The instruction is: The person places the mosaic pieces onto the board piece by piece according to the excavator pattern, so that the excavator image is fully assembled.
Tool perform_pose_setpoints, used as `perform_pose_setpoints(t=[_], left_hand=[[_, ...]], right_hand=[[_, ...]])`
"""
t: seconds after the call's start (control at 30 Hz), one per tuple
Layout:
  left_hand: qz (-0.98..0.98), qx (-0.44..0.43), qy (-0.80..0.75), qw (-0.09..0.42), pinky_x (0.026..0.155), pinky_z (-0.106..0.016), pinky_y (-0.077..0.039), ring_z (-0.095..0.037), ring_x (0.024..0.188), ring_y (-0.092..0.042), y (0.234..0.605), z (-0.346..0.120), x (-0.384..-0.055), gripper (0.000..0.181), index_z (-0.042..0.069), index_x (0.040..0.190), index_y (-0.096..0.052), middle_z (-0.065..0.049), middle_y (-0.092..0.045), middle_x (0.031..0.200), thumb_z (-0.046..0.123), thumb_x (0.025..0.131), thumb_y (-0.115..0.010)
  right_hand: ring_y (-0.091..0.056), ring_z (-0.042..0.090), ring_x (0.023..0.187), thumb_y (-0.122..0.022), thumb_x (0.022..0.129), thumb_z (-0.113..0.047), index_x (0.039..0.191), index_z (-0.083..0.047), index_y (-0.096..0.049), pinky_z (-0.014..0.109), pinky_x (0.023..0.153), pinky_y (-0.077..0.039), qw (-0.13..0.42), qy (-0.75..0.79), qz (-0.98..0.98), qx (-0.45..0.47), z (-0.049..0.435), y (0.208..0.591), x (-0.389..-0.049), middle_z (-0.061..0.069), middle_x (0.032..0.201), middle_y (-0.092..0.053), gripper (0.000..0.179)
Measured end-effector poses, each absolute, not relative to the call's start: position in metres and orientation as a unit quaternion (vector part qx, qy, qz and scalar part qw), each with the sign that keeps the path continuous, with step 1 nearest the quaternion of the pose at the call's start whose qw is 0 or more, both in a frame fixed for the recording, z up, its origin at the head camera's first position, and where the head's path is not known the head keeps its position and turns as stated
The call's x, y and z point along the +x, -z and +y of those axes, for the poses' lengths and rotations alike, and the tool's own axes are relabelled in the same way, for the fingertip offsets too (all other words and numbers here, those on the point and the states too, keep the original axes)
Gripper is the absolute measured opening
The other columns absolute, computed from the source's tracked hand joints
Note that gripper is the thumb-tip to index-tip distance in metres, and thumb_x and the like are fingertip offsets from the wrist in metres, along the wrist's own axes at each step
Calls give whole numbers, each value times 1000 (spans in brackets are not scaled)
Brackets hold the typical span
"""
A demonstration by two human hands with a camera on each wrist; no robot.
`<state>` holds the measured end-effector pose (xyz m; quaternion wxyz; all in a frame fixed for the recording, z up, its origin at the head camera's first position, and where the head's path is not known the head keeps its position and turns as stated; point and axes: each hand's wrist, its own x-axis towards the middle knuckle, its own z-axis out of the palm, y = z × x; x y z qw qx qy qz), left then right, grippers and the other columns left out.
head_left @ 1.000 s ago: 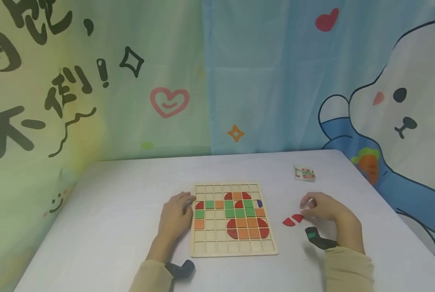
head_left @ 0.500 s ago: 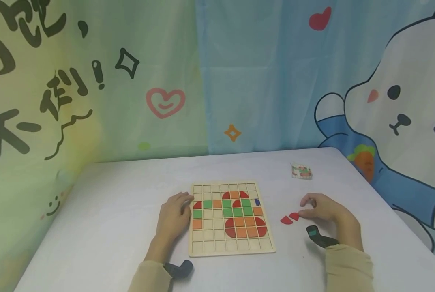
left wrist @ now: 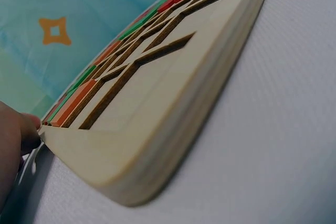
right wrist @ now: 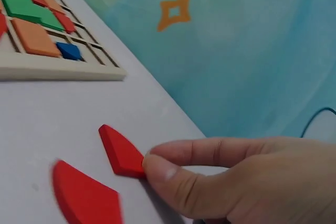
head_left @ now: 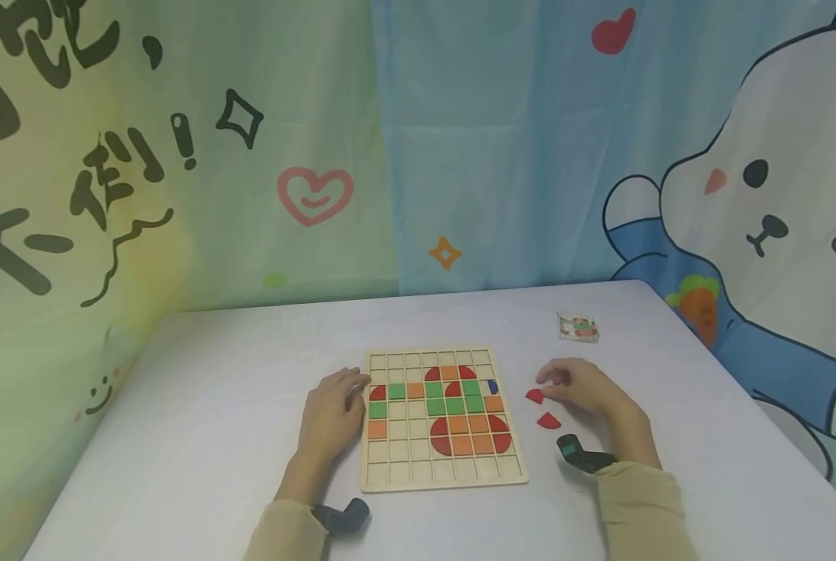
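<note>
A wooden grid board lies on the table, with green, orange and red tiles and one blue tile set in its cells. Beside its left edge rests my left hand, fingers loosely bent; in the left wrist view a fingertip touches the board's side. My right hand is right of the board and pinches a red quarter-circle tile between thumb and index finger, tilted just above the table. A second red quarter-circle tile lies nearer to me, below the held one.
A small printed card in a clear wrapper lies at the back right of the table. Behind the white table hangs a printed curtain. A dark wrist-worn camera sticks out from the right sleeve.
My right hand has moved left and away from me, carrying one red quarter-circle tile off from beside the other. The left hand stays at the board's edge. The head view has shifted slightly.
</note>
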<state>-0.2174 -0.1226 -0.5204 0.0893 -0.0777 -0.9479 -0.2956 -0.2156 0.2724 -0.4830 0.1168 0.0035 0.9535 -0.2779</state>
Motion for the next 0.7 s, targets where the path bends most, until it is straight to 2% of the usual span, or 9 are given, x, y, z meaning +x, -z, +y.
perform_pose_setpoints(t=[0.23,0.37,0.7], left_hand=[[-945,-81,303,94,107,-51,-38,-22,132,-46,519,-123,-216,31,20,117,-66,0,-59,133,16,89,-52],[-945,-82,300,96,107,-51,-38,-22,132,-47,519,-123,-216,31,20,117,-66,0,-59,133,16,89,-52],[-948,-76,295,92,108,-50,-38,-22,132,-46,520,-122,-217,31,21,117,-65,0,-59,133,17,90,-52]], right_hand=[[-57,26,105,-67,87,-17,101,-14,-69,51,96,-49,117,290,949,-43,250,479,-219,4,106,-67,14],[-58,24,103,-66,88,-15,99,-16,-70,49,94,-51,126,286,948,-65,239,475,-219,2,104,-67,12],[-53,18,90,-70,85,-17,88,-19,-66,38,85,-49,146,260,953,-47,225,477,-223,-2,92,-64,4]])
